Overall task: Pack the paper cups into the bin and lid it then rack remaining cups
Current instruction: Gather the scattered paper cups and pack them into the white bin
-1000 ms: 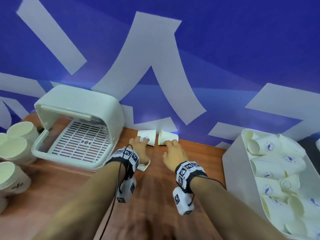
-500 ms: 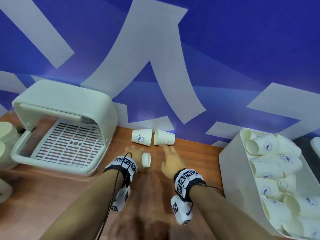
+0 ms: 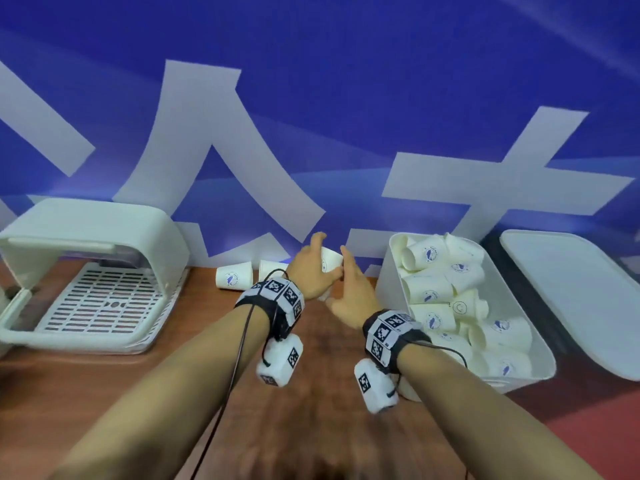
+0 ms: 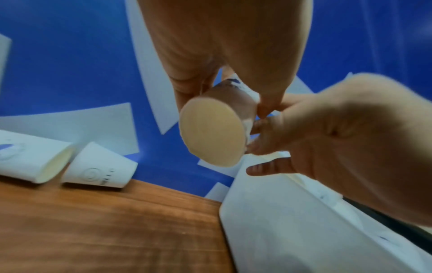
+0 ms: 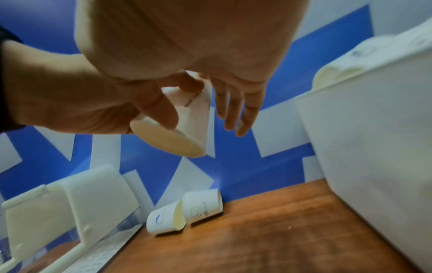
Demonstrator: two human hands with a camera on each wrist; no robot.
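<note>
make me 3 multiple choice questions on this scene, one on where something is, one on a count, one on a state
1. Where is the bin relative to the hands?
A. on the person's right
B. on the person's left
C. behind the rack

2. How many loose cups lie on the table by the wall?
A. none
B. two
C. five

3. What state is the bin in?
A. lidded
B. open and bare inside
C. open with cups piled inside

Answers:
1. A, the head view shows the bin right of the right hand, with the rack on the far left.
2. B, the right wrist view shows two cups on their sides; a third cup is held up by the left hand.
3. C, cups fill the bin and the lid lies apart, to its right.
</note>
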